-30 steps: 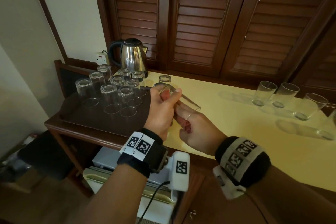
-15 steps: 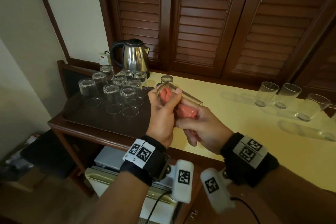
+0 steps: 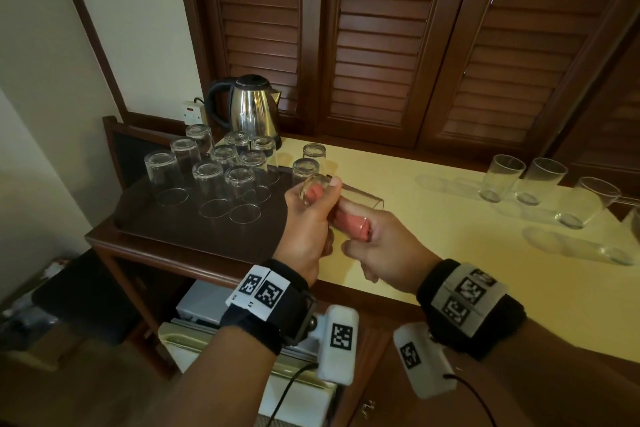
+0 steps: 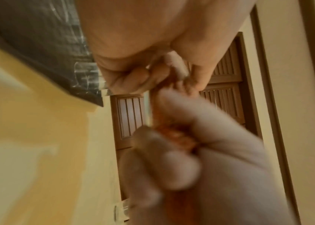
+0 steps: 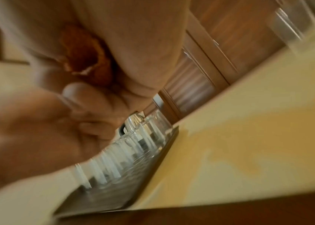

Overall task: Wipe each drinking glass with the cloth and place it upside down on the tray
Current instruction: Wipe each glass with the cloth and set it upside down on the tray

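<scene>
A: Head view: the left hand (image 3: 308, 229) wraps the base end of a glass (image 3: 341, 199) held on its side above the tray's (image 3: 166, 229) right edge, thumb on top, fingers curled beneath.

B: And the right hand (image 3: 384, 246)?

A: Closed on a pink cloth (image 3: 349, 224) that is pushed into the glass from its open end; the forefinger lies along the glass wall. Pink shows through the base by the left thumb.

B: Do the wrist views agree?

A: Both are blurred, but each shows curled fingers (image 4: 133, 79) and orange-pink cloth bunched in the right fist (image 5: 87, 56).

B: Count the glasses.

A: Upside down at the tray, I count eleven, two of them at its right edge, where I cannot tell whether they stand on it. Upright on the yellow counter (image 3: 450, 253) to the right, three in a row (image 3: 540, 180), well apart from the hands, with a fourth nearer and another cut off by the picture's edge. One kettle (image 3: 251, 107) stands behind the tray.
</scene>
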Motion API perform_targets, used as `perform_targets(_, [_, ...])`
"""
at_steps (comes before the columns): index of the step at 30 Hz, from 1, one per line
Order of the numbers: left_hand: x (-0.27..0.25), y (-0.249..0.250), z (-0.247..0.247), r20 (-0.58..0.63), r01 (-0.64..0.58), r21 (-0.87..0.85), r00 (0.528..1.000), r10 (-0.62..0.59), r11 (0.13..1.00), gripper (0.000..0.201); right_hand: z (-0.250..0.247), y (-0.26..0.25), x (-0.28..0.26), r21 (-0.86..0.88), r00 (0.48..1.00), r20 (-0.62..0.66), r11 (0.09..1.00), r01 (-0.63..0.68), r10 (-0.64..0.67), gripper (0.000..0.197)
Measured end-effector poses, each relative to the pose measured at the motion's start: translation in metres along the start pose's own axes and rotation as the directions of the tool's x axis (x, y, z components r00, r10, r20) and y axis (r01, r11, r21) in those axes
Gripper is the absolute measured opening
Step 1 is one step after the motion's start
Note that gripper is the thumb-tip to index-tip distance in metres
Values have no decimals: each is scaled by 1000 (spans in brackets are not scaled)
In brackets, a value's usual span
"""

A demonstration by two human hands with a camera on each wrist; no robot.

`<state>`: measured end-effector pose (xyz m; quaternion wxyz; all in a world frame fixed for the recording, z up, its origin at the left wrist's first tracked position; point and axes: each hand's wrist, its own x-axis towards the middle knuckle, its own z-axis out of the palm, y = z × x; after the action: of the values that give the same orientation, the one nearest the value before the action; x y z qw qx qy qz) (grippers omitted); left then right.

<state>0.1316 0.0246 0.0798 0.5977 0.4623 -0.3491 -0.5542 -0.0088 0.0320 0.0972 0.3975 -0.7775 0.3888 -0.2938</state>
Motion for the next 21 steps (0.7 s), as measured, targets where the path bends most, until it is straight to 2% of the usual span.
perform_targets(2, [3,2,-1,-10,30,24,1000,-30,999,41,4,-1,0,-369,990,13,919,135,-140,72])
perform_targets(3, [3,3,0,-13,25,9,1000,-25,1000,38,5,-2,1,-405,987,19,901,156,-162,71])
perform_targets(4, [1,3,1,-15,11,-13,1000,-11,1000,36,5,-2,2,-329,989,13,933,145,-149,69])
perform_targets(6, [-3,1,4,-4,-49,-71,999,48,996,35,3,-1,2,21,999,17,999,47,-47,67])
perform_targets(8, [-2,-1,5,10,-116,-82,993,117,990,34,0,-3,0,305,998,55,951,-40,24,69])
perform_targets(9, [-1,0,5,14,-124,-54,992,125,991,34,-1,-2,0,343,998,58,938,-53,35,70])
perform_targets(10, [2,1,4,8,-108,-22,994,109,994,37,-2,-1,1,275,999,47,961,-32,20,70])
perform_targets(12, [7,4,3,-27,-34,9,999,34,999,49,-3,0,3,-95,998,-9,993,68,-70,73])
perform_targets(13, [9,5,3,-44,-7,4,999,7,1000,54,-2,0,3,-303,990,2,943,136,-142,72])
perform_targets(14, [9,5,2,-59,-4,-15,998,3,1000,53,0,-1,4,-415,982,20,892,179,-187,68])
perform_targets(15, [9,5,3,-69,-15,-37,998,13,999,49,2,-2,5,-408,983,26,896,177,-182,63])
perform_targets(16, [8,4,4,-74,-32,-57,997,28,998,45,3,0,5,-302,991,11,945,128,-131,63])
perform_targets(17, [6,2,5,-72,-54,-80,996,48,995,43,5,0,7,-116,998,6,991,64,-63,66])
perform_targets(19, [5,-2,6,-46,-112,-113,993,108,987,39,2,-4,5,249,999,50,968,-28,16,70])
perform_targets(20, [8,-4,5,-33,-136,-103,991,133,985,38,-1,-6,3,335,998,57,941,-43,25,70])
perform_targets(21, [9,-3,4,-14,-137,-68,991,136,988,40,-3,-6,3,342,998,50,939,-43,27,69])
